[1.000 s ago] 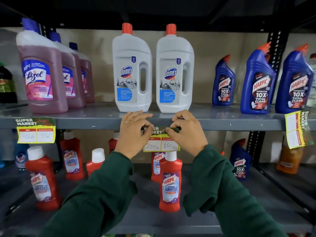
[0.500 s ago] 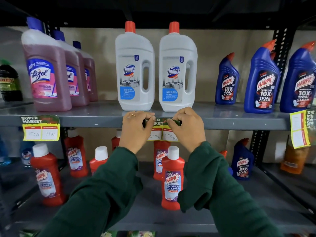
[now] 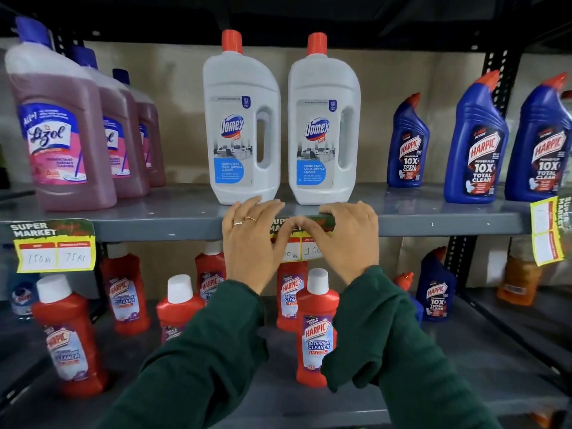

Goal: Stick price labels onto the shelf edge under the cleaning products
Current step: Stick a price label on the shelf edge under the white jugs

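Pressing one "SUPER MARKET" price label (image 3: 298, 246) onto the shelf edge (image 3: 154, 227) below two Domex bottles (image 3: 244, 119), left hand (image 3: 250, 243) and right hand (image 3: 346, 239) lie unclenched, thumbs on it. Three Lizol bottles (image 3: 62, 134) and three blue Harpic bottles (image 3: 476, 150) flank them. A second label (image 3: 54, 257) reads "150 Rs", "75 Rs".

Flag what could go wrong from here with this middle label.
1. Fingers of the left hand lie on the shelf close to the left Domex bottle; a slip might nudge it.
2. Only the top of the label meets the shelf edge; its price half hangs free and may peel or sit crooked, like the sideways label.
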